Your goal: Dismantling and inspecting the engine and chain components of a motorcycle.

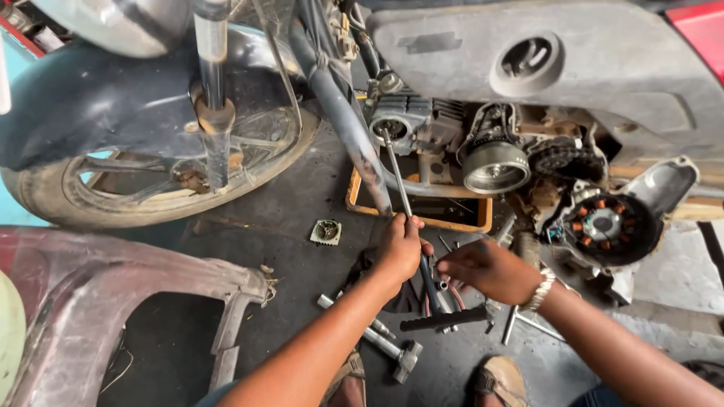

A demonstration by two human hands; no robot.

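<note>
Centrally, left hand [400, 249] grips the rod [395, 169]; right hand [483, 267] pinches its handle; it might slip off the engine [411, 120].

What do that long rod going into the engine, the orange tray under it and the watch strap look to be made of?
The long rod looks like bare steel: thin, grey, with a dull shine. The orange tray seems plastic, judging by its even colour and rounded rim. The watch strap on the right hand looks like polished metal links, bright and segmented.
</note>
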